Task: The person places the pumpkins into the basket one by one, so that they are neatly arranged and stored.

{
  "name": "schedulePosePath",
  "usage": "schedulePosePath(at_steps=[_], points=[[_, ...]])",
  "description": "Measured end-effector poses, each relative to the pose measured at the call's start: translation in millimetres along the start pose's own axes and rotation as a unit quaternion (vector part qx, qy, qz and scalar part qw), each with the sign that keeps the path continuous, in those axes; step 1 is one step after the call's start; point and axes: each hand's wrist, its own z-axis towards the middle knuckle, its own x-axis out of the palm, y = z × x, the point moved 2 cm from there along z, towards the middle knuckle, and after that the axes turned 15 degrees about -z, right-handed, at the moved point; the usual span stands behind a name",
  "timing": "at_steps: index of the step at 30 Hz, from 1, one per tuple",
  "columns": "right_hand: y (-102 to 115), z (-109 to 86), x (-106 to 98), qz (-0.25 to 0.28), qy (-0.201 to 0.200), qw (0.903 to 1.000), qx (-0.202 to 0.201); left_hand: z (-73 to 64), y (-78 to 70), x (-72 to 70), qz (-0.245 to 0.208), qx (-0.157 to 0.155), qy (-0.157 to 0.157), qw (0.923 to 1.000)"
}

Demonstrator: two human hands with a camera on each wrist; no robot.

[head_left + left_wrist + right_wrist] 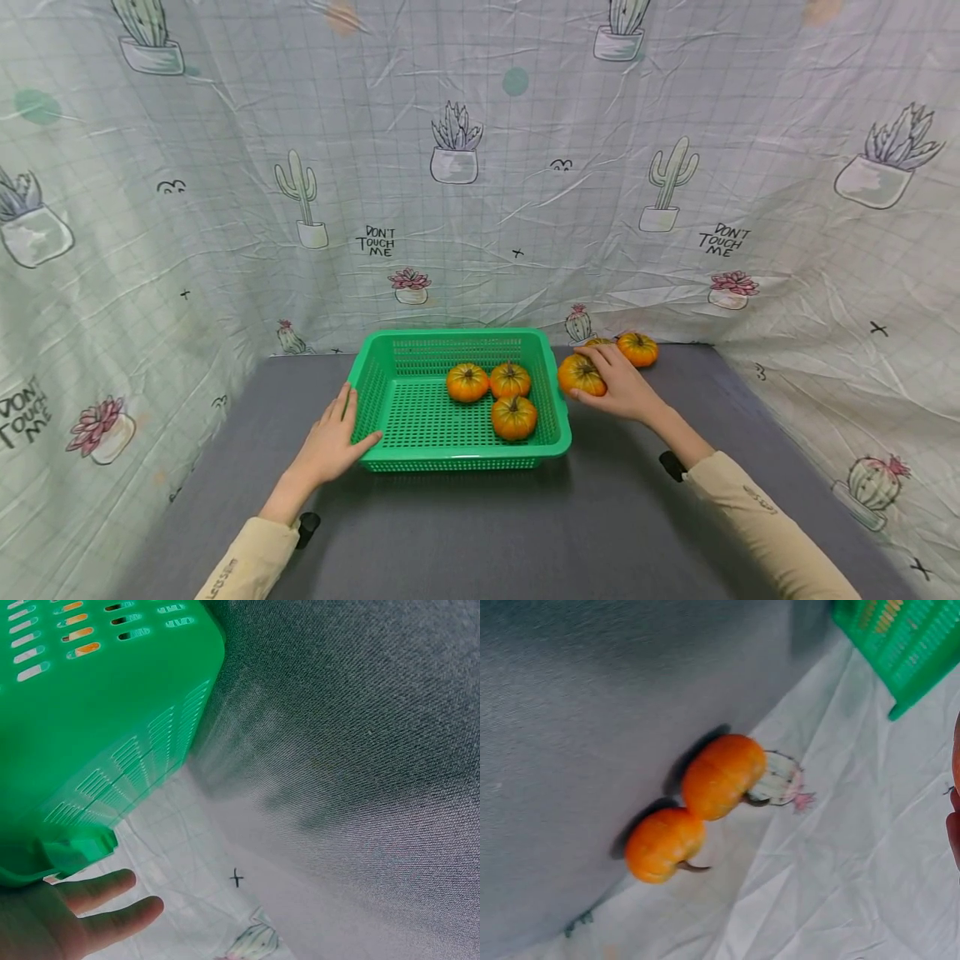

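My right hand [624, 388] grips a small orange pumpkin [577, 376] just outside the right rim of a green perforated plastic basket [465, 452]. In the right wrist view only a sliver of that hand shows at the right edge. Three similar pumpkins [513, 418] sit on the right side of the basket's floor. My left hand [328, 443] rests at the basket's left front corner, thumb over the rim and fingers extended along the left side. The left wrist view shows two straight fingers [120, 922] beside the green rim.
Two more pumpkins [724, 776] stand side by side on the grey table [465, 533] at the back right; in the head view one is partly hidden behind my right hand. A pale cactus-print cloth [525, 208] hangs around the table's back and sides.
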Motion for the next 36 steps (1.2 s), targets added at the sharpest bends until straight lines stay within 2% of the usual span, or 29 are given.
schedulePosePath(at_steps=[11, 25, 36], points=[[26.9, 16.3, -10.0, 0.029, -0.002, 0.9986, -0.045, -1.0, -1.1, -0.9, -0.002, 0.001, -0.002, 1.0000], [56.1, 40.1, -18.3, 0.019, 0.010, 0.9940, -0.108, -0.1, 0.9, 1.4, 0.003, 0.003, -0.002, 1.0000], [82.4, 61.8, -18.5, 0.036, 0.029, 0.9918, -0.119, 0.8, 1.4, 2.3, 0.001, 0.004, -0.006, 1.0000]])
